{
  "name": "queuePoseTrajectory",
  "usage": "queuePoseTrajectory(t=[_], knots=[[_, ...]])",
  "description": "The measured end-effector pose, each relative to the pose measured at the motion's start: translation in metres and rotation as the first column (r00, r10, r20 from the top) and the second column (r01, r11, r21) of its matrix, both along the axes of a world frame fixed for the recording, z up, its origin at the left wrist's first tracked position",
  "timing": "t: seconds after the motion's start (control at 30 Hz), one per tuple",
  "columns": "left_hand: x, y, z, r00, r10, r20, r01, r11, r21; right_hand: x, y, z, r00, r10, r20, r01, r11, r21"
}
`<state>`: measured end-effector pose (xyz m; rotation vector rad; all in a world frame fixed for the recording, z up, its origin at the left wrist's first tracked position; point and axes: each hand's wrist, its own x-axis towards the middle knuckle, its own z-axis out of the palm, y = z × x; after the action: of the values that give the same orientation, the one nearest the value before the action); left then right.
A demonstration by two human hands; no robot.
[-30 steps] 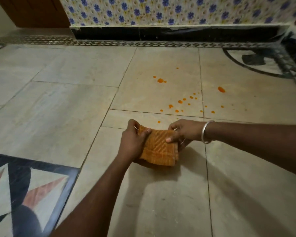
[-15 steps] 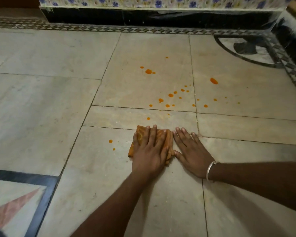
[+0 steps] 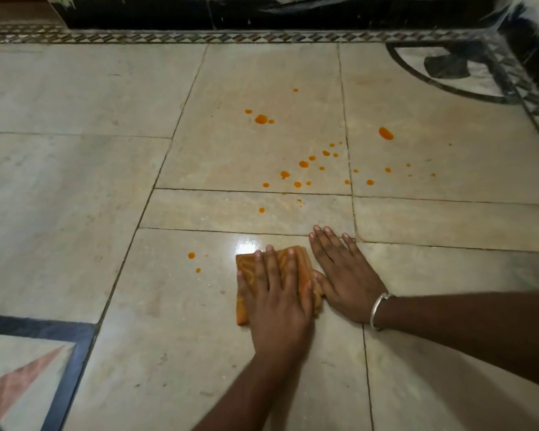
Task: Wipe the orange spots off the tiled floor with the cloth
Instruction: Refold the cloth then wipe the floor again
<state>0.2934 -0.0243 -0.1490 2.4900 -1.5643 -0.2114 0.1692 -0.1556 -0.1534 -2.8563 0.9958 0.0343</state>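
Folded orange patterned cloth [image 3: 246, 275], pressed under flat, straight-fingered left grip [image 3: 277, 297]. Just right, right grip [image 3: 346, 281] flat on beige tiled floor [image 3: 175, 321], holding nothing. Far: scattered orange spots [image 3: 304, 164].

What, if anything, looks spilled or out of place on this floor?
Spilled orange spots dot the pale tiled floor, mostly beyond the hands, with two small ones just left of the cloth. The left hand presses the folded cloth flat; the right hand lies flat beside it. Nothing looks damaged.
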Motion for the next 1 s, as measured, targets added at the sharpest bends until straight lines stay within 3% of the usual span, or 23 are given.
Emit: queuePoseTrajectory(t=[0.13,0.3,0.43,0.53,0.63,0.7,0.83,1.0], knots=[[0.047,-0.033,0.003,0.977,-0.200,0.071,0.199,0.980,0.023,0.000,-0.001,0.002,1.000,0.003,-0.009,-0.003,1.000,-0.010],[0.086,-0.019,0.004,1.000,0.007,0.024,-0.008,0.999,0.052,0.001,0.000,0.003,1.000,0.003,-0.021,-0.003,1.000,0.005],[0.038,0.018,0.007,0.986,0.168,0.005,-0.168,0.985,0.041,0.002,0.001,0.004,1.000,-0.011,-0.021,0.011,1.000,0.005],[-0.003,0.017,0.005,1.000,0.019,-0.018,-0.019,1.000,0.020,0.002,0.001,0.004,1.000,-0.008,-0.027,0.009,1.000,0.005],[0.023,-0.015,0.006,0.982,-0.189,0.025,0.189,0.982,0.020,0.001,0.000,0.004,1.000,0.005,-0.029,-0.005,1.000,0.002],[0.052,-0.030,0.006,0.974,-0.220,0.054,0.217,0.975,0.044,0.001,0.000,0.006,0.999,0.007,-0.038,-0.007,1.000,0.006],[0.080,-0.032,0.008,0.997,-0.065,0.030,0.063,0.995,0.075,0.002,0.001,0.009,0.999,0.003,-0.050,-0.001,1.000,0.027],[0.041,0.028,0.013,0.998,0.058,-0.029,-0.055,0.994,0.092,0.001,-0.003,0.009,0.997,0.013,-0.077,-0.008,0.998,0.066]])
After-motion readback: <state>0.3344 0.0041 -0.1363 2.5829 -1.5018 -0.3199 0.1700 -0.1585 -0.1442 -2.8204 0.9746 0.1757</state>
